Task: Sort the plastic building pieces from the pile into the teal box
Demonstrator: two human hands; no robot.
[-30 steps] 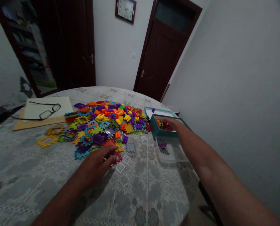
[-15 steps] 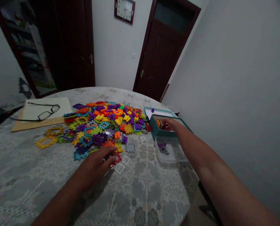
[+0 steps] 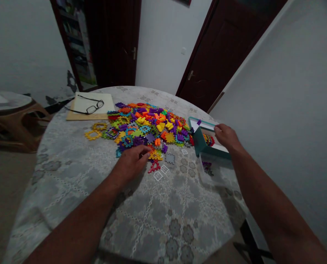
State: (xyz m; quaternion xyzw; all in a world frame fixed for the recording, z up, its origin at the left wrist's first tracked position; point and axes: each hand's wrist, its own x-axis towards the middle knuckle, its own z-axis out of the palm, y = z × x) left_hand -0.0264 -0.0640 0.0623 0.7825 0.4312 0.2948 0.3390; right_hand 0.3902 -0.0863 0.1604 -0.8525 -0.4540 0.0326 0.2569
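My left hand [image 3: 133, 160] rests at the near edge of a heap of colourful interlocking plastic pieces [image 3: 141, 126]. Its fingers are loosely bent, thumb a little apart, close to an orange and a yellow piece [image 3: 155, 156]; nothing shows in its grasp. A red piece [image 3: 154, 167] lies just right of it. Over the teal box [image 3: 204, 147] on the right, my right hand [image 3: 226, 136] has curled fingers; whatever they hold, if anything, is hidden. Inside that box sits a row of multicoloured pieces [image 3: 209, 139].
A clear plastic tray [image 3: 218, 176] with purple and grey pieces stands before the box. Behind is the teal-rimmed lid [image 3: 195, 120]. White window-shaped pieces [image 3: 158, 176] and a grey square [image 3: 169, 158] lie on the tablecloth. Eyeglasses [image 3: 91, 109] rest on papers at far left.
The view has tilted down and left. My right hand has risen from inside the teal box to above its far side. The left hand has shifted off the red piece, which now shows fully.
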